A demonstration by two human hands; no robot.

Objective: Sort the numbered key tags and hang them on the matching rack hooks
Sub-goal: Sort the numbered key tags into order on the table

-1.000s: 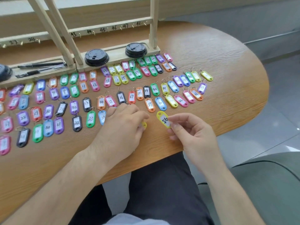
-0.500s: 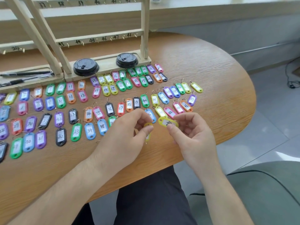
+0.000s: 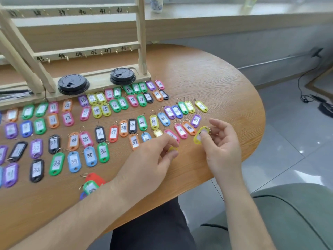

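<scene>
Left grip (image 3: 149, 159), at the lower centre of the frame, pinches a half-hidden yellow tag (image 3: 173, 148) between thumb and fingertips just above the surface (image 3: 216, 78). To its right, the right grip (image 3: 221, 147) pinches a ringed yellow tag (image 3: 201, 135) with the thumb over the label, so I cannot read its number. Both tags are held at the near right end of the rows of tags (image 3: 103, 152) laid out across the wood. I judge these tags to be light, stiff plastic, a little slick, with a thin wire ring that swings loose. I would take one by its flat faces at the end away from the ring, leaving the ring free for a hook. Reading left to right, the laid-out tags show 11, 12, 14, 15, 16, 17, 18, 19 and 20 in the upper rows, and 33 through 40 lower down. The rack (image 3: 142, 42) in the upper left carries handwritten 39, 40, 41, 42 on its top rail and 43 through 47 on the lower one, each beside a small hook. I see no brand anywhere.
</scene>
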